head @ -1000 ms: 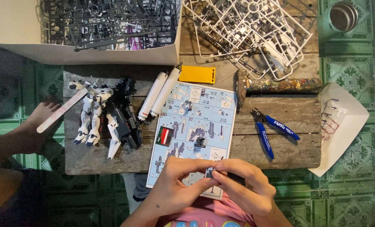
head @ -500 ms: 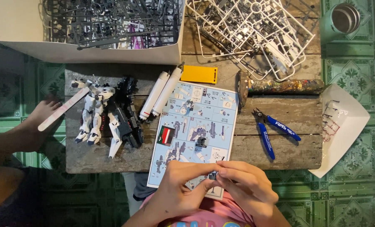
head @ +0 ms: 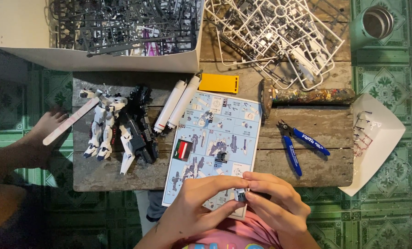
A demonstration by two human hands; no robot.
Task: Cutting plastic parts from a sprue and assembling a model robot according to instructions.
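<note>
Both hands meet at the lower centre of the head view, at the near edge of the wooden table [head: 307, 173].

1. Left hand [head: 194, 207]: enters from 7 o'clock, palm turned inward, fingers curled. The index finger reaches toward 3 o'clock and the thumb closes beneath it, pinching the small gray part [head: 239, 195].
2. Right hand [head: 273, 203]: enters from 5 o'clock, fingers curled and stacked, tips directed toward 9 o'clock. Thumb and fingertips pinch the same part from the opposite side.
3. Small gray part: held between the two sets of fingertips, over the bottom edge of the instruction sheet [head: 215, 138]. It is mostly covered, so its long axis and facing cannot be determined.

Surroundings:
- The instruction sheet runs from 12 to 6 o'clock, slightly tilted.
- Blue cutters [head: 300, 144] lie at 3 o'clock of the sheet, tips toward 10 o'clock.
- Two white tubes [head: 176, 105] lie at 10 o'clock of the sheet, just beside it.
- A white robot model [head: 104, 127] and a black model piece [head: 141, 122] lie at 9 o'clock.
- Another person's hand [head: 47, 131] at the far left holds a flat stick [head: 70, 122].
- A cardboard box [head: 100, 57] of part frames sits at 11 o'clock.
</note>
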